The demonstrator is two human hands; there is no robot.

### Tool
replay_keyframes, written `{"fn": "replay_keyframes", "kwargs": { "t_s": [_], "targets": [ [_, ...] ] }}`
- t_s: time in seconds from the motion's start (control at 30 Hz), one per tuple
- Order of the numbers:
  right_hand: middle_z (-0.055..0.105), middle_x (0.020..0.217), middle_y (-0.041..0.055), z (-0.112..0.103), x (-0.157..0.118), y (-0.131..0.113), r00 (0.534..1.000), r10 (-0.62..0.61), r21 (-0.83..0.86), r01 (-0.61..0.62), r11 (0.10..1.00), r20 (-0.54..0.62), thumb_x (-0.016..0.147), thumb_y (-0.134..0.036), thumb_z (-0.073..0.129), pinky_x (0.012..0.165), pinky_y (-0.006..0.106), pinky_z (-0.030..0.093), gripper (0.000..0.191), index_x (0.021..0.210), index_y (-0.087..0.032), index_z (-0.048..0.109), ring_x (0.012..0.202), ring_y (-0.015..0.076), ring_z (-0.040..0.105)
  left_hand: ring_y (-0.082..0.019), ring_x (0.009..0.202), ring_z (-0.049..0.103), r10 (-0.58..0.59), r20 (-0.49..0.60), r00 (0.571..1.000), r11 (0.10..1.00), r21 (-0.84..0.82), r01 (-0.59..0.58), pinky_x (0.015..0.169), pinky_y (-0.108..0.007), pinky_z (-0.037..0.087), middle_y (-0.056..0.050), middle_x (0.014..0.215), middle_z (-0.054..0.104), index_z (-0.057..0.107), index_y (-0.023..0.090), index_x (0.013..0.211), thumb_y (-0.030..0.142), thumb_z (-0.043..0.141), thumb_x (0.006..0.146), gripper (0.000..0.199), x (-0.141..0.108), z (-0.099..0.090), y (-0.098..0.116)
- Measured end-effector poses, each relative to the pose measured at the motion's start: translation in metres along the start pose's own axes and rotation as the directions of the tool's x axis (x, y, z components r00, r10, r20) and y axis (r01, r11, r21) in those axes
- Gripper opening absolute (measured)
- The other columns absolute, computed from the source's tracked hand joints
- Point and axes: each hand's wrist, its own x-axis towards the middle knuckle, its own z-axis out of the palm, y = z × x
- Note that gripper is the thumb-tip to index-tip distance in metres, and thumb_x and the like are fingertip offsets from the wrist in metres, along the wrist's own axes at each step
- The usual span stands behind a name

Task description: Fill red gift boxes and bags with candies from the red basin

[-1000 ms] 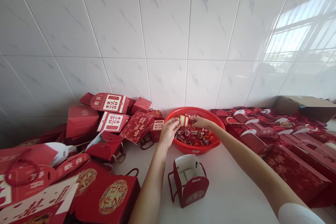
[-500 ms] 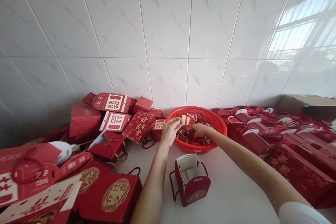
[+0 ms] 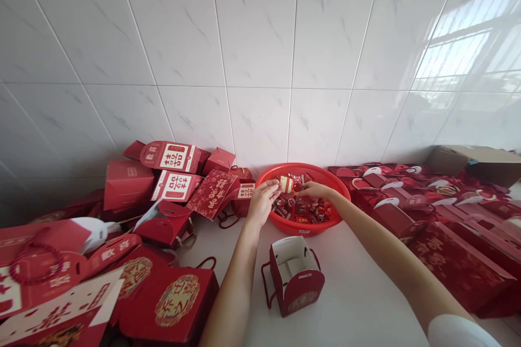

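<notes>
A red plastic basket (image 3: 344, 211) against the wall holds many small wrapped candies (image 3: 301, 219). My left hand (image 3: 262, 199) is over its left rim, fingers and thumb pinched together beside a pale yellow and red packet (image 3: 285, 184), which appears to be in the fingertips. Inside the basket, my right hand (image 3: 315, 191) has its fingers bent down and closed among the candies; what they grip is hidden. In front of the basket stands an open red gift box (image 3: 299, 295) with a white inside and cord handles, touched by neither hand.
Red gift boxes (image 3: 173, 303) are heaped along the left, some printed with gold characters. Rows of red boxes (image 3: 443, 260) fill the right side. A brown cardboard box (image 3: 472, 165) sits at the back right. The white tiled wall (image 3: 260, 124) closes off the back.
My right hand has risen slightly from deeper among the candies, uncovering more of them. My left hand stays almost where it was. The whole view has shifted a little.
</notes>
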Motion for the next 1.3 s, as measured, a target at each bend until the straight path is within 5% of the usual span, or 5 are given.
{"fn": "replay_keyframes", "kwargs": {
  "t_s": [0.2,0.5,0.83,1.1,1.3],
  "targets": [
    [0.063,0.07,0.0008,-0.004,-0.002,-0.002,0.999,-0.002,0.035,0.004,0.999,-0.043,0.088,-0.045,0.065,0.05,0.024,0.047,0.029,0.085,-0.017,0.061,0.058,0.0128,0.057,-0.02,0.092,0.072,-0.005,0.003,1.0,1.0,-0.003,0.005,0.094,-0.033,0.047,-0.005,0.083,0.076,0.073,0.017,0.076,0.021,0.085,0.06,0.02,-0.001,0.001,0.002],
    [0.055,0.063,-0.0003,0.02,0.034,-0.034,0.982,-0.073,-0.228,0.031,0.973,-0.175,0.06,-0.023,0.084,0.058,0.025,0.041,0.029,0.065,-0.018,0.055,0.072,0.0192,0.058,-0.018,0.083,0.071,0.004,-0.01,1.0,1.0,-0.03,-0.004,0.091,-0.034,0.047,-0.004,0.079,0.075,0.071,0.017,0.075,0.021,0.085,0.059,0.022,-0.001,0.001,0.001],
    [0.06,0.064,-0.0026,0.036,0.042,-0.031,0.979,-0.191,-0.243,0.17,0.955,-0.064,0.069,-0.019,0.076,0.055,0.022,0.043,0.015,0.08,-0.014,0.066,0.062,0.0135,0.056,-0.018,0.084,0.071,-0.003,-0.011,1.0,0.999,-0.05,0.002,0.093,-0.035,0.045,-0.004,0.083,0.076,0.071,0.017,0.077,0.022,0.086,0.06,0.023,0.001,-0.002,-0.002],
    [0.071,0.096,0.0048,0.047,0.042,-0.028,0.966,-0.258,-0.293,0.242,0.925,-0.018,0.056,-0.006,0.08,0.071,0.025,0.049,0.05,0.103,-0.018,0.07,0.088,0.0222,0.065,-0.019,0.087,0.072,-0.018,-0.006,1.0,0.999,-0.045,0.017,0.095,-0.036,0.044,-0.005,0.084,0.076,0.072,0.017,0.077,0.021,0.086,0.061,0.022,0.001,-0.002,-0.001],
    [0.066,0.079,0.0028,0.041,0.037,-0.037,0.945,-0.301,-0.242,0.264,0.934,-0.129,0.069,-0.011,0.069,0.069,0.025,0.046,0.013,0.08,-0.016,0.065,0.079,0.019,0.062,-0.02,0.088,0.072,-0.01,-0.013,1.0,0.999,-0.045,0.009,0.097,-0.037,0.045,-0.004,0.082,0.076,0.071,0.017,0.077,0.021,0.085,0.06,0.023,0.0,-0.001,0.0]
  ]
}}
